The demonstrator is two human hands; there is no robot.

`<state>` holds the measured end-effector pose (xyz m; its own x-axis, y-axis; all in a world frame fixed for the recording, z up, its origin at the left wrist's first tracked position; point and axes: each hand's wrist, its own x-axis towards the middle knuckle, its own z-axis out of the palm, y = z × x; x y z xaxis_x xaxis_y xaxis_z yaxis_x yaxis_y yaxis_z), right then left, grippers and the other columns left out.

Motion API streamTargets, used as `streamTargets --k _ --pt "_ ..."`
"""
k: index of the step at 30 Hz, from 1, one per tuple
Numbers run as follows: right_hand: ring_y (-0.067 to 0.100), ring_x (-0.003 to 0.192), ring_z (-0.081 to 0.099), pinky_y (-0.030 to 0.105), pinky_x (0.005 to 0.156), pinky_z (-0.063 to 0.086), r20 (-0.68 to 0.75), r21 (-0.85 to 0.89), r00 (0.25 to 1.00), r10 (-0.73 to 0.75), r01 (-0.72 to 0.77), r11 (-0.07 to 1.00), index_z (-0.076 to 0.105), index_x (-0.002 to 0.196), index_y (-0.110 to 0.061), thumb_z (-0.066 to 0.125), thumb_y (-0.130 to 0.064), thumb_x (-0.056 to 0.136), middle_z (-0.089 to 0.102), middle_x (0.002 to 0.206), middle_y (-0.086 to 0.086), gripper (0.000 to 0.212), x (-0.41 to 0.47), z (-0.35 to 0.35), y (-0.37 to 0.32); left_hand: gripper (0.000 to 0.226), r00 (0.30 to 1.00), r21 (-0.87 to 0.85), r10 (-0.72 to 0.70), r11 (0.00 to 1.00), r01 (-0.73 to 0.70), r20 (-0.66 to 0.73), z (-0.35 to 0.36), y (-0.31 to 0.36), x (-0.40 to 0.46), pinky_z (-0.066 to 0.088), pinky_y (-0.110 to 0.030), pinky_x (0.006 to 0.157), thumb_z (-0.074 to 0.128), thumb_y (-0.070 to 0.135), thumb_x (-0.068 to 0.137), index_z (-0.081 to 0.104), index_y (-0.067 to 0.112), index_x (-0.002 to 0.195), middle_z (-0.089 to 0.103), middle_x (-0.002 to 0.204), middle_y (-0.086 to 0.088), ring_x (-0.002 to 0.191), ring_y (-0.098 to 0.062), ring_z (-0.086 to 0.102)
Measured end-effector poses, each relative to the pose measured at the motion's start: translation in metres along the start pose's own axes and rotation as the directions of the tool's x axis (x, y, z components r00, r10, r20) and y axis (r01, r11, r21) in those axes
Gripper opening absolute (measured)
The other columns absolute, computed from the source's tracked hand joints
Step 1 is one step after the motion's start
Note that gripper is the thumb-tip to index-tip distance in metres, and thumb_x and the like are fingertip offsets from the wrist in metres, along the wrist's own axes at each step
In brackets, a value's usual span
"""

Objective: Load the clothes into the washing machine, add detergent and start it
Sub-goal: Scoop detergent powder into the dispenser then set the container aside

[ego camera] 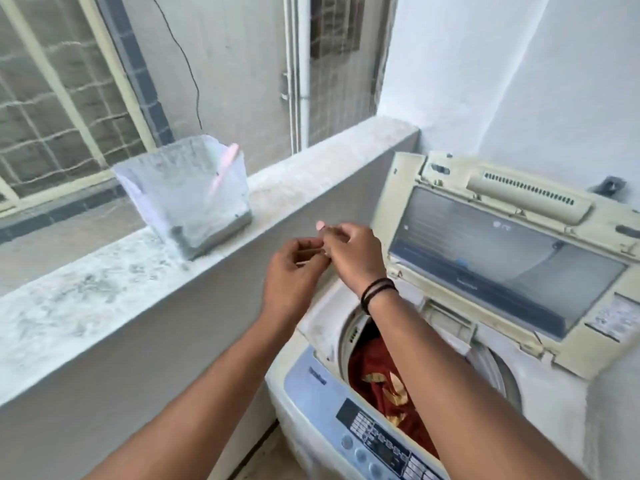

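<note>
— Two hands meet in the air between the ledge and the washer. What do they have hold of?

— Hard to say for sure. The right hand [349,252], the one with black bands [377,292] at the wrist, has its fingers curled, and a small pale pink tip [320,225] pokes out above them; it seems to be pinched there, though what it is I cannot tell. The left hand [294,268] has its fingers bent in toward the right one, fingertips touching or nearly touching it. Whether it grips anything of its own is not visible.

— Where are the clothes?

— Down in the drum of the top-loading washing machine [301,382], under the right forearm: a dark red garment [377,386] with gold leaf-shaped patches. The lid [502,251] is folded open and stands tilted back toward the white wall.

— And the detergent?

— On the concrete ledge [104,289] to the left stands a cloudy, translucent plastic container [183,195] with an open top. A pink stick-like handle [225,171] leans inside it, against its right wall. Its contents are too blurred to name.

— The controls?

— Blue control panel [367,441] at the near edge of the machine, with round buttons and a dark display; neither hand is near it.
</note>
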<state>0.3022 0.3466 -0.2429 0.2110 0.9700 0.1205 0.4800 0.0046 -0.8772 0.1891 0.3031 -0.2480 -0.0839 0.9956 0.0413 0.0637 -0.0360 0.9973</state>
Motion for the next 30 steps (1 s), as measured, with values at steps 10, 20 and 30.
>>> streamTargets --k 10,20,30 --pt "0.013 0.095 0.066 0.038 0.089 0.052 -0.018 0.104 0.967 -0.254 0.254 0.962 0.073 0.092 -0.015 0.065 -0.046 0.089 0.073 0.092 -0.002 0.033 0.018 0.043 -0.123 0.027 0.950 -0.024 0.288 0.956 -0.293 -0.123 -0.099 0.083 0.009 0.059 -0.039 0.088 0.073 0.030 0.082 0.072 0.023 0.108 0.075 0.107 0.008 0.098 -0.008 0.071" --pt "0.016 0.110 0.060 0.028 0.093 0.048 0.058 -0.050 0.934 -0.352 0.355 0.933 0.059 0.130 -0.021 0.070 -0.039 0.088 0.060 0.124 0.002 0.047 0.049 0.067 -0.153 0.032 0.673 0.317 0.587 0.810 -0.493 -0.450 -0.168 0.074 0.038 0.051 -0.044 0.096 0.084 0.030 0.075 0.068 0.028 0.103 0.070 0.113 0.014 0.115 -0.010 0.063" --pt "0.026 0.094 0.066 0.025 0.079 0.047 0.021 -0.235 0.941 -0.338 0.333 0.913 0.070 0.113 -0.004 0.069 -0.028 0.087 0.072 0.095 0.008 0.035 0.057 0.084 -0.148 0.121 0.892 0.318 0.379 0.901 -0.295 -0.248 -0.180 0.019 0.080 0.039 -0.017 0.090 0.092 0.036 0.040 0.027 0.048 0.142 0.037 0.130 0.032 0.128 -0.007 0.041"
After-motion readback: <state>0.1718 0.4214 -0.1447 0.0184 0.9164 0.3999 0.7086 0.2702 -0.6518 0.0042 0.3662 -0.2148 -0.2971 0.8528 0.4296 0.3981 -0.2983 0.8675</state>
